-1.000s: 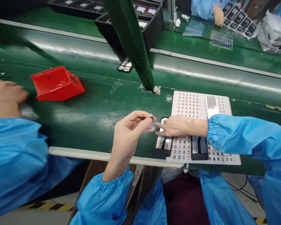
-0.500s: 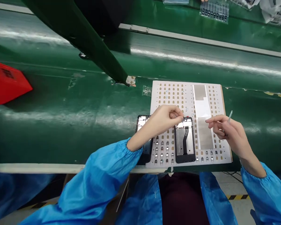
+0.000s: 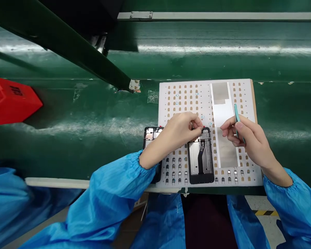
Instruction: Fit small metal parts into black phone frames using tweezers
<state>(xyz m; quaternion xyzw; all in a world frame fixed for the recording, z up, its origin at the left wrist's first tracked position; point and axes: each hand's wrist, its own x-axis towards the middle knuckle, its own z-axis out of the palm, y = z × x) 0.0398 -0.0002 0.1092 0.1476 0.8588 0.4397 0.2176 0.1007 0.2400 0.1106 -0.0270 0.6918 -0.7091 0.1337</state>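
My left hand pinches its fingertips together at the top edge of an open phone frame that lies on a white parts sheet; whatever the pinch holds is too small to see. My right hand grips teal tweezers, held just right of that phone over a grey strip on the sheet. A second phone frame lies at the sheet's left edge, partly under my left forearm. Rows of small components fill the sheet's lower part.
A red plastic bin sits at the far left on the green conveyor belt. A dark green slanted bar ends in a metal bracket just left of the sheet. Another person's blue sleeve shows at the lower left.
The view tilted down and shifted. My left hand went from mid-air left of the sheet to the phone's top edge. My right hand left the left phone and now grips the tweezers.
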